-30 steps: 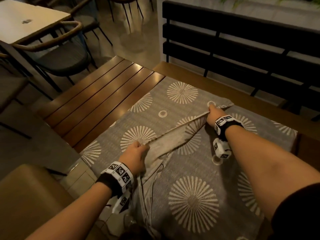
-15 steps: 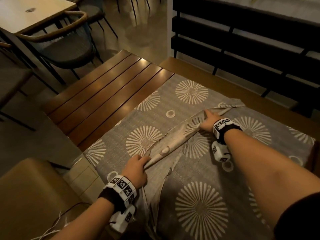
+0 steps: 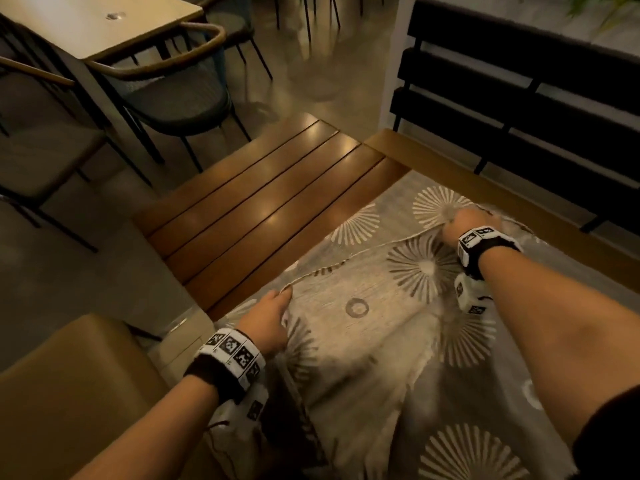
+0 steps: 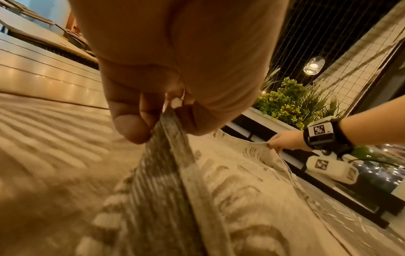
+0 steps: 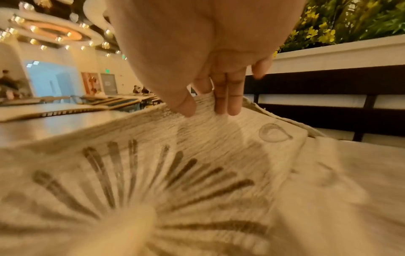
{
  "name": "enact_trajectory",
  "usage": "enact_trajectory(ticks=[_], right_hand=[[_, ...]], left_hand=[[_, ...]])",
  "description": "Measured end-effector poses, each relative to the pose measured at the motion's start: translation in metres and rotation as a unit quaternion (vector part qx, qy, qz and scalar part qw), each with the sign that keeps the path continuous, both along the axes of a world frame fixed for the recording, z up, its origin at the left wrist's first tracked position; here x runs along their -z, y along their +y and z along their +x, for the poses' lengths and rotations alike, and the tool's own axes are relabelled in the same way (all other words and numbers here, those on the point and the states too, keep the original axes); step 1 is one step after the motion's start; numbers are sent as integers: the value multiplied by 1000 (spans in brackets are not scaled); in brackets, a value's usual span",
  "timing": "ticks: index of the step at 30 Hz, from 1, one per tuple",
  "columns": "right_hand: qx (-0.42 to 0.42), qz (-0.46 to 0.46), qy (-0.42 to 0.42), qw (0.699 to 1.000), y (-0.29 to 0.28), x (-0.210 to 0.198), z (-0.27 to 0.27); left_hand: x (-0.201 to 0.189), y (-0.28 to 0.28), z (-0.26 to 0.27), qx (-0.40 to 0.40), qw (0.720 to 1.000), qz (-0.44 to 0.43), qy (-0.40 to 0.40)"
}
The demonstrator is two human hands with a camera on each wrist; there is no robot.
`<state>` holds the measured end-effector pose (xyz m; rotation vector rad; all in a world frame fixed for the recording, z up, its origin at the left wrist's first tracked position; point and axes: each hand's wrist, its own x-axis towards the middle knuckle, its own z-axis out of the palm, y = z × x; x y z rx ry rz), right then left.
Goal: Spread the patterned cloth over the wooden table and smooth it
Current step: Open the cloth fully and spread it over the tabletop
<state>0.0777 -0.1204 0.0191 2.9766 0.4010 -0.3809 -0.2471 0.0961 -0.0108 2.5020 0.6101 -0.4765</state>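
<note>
Both hands are pinching the patterned cloth's (image 3: 363, 334) folded edge, left hand (image 3: 268, 323) nearer, right hand (image 3: 464, 225) farther. The fold is now opening wider across the wooden table (image 3: 263, 202) than half a second ago.

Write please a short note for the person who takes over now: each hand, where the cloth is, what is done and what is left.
Left hand: pinches the hem of the grey patterned cloth with pale sunburst circles, near side.
Right hand: grips the same hem, far side.
Cloth: a top layer is held up between both hands, pale reverse showing, above cloth already lying on the dark slatted wooden table.
Done: right part covered.
Left: draw the held layer over the bare slats, then smooth.
</note>
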Motion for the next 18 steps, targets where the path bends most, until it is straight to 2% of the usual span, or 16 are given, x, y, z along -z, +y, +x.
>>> enact_trajectory(ticks=[3,6,8,10,12,14,16,18], right_hand=[[39,106,24,993,59,-11,6],[17,148,55,987,125,-13,6],[-13,155,77,985,170,-11,8],[-40,144,95,984,212,-4,12],[-67,133,121,981,251,1,19],[-104,133,130,977,284,12,36],[-128,179,114,969,317,9,47],[-132,236,125,955,347,0,49]], left_hand=[[2,61,-9,6,1000,-15,-4],[2,121,-25,-64,991,-40,-112],[5,165,-30,-101,983,-41,-146],[7,204,-31,-77,991,-31,-101],[10,235,-30,-13,999,-39,4],[14,261,-27,16,995,-63,81],[12,287,-20,-31,999,-13,43],[12,314,-14,-144,986,59,-60]])
